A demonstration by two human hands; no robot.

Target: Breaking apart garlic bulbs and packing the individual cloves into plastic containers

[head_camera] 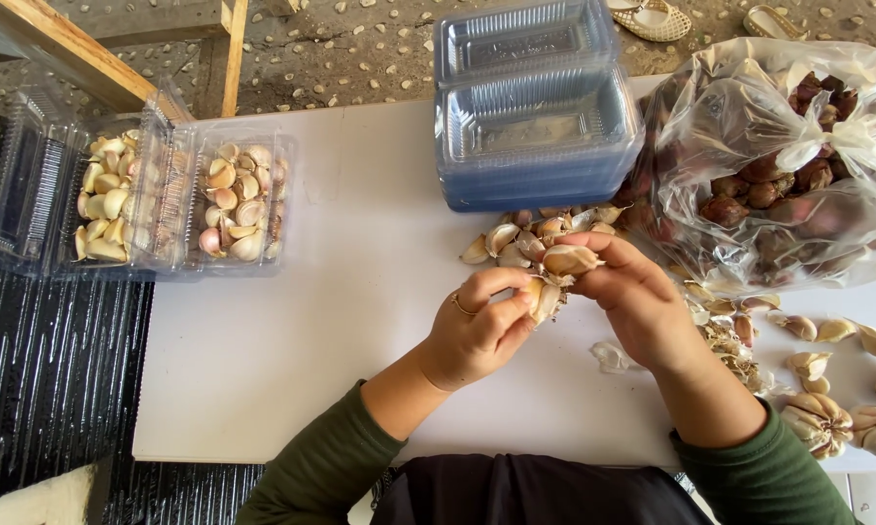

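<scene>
My left hand [475, 326] and my right hand [630, 297] meet over a white table [292, 340]. Together they grip a partly broken garlic bulb [557, 268]. A clove sticks out between the left thumb and fingers, and the right fingers curl over the bulb's top. Just behind the hands lies a small pile of loose garlic cloves [525, 236]. A ring sits on one left finger.
Two open clear plastic boxes [180, 199] hold cloves at the far left. A stack of clear plastic trays [535, 117] stands at the back. A knotted plastic bag [797, 165] of dark bulbs is at right, with whole garlic bulbs [826, 418] and skins near it.
</scene>
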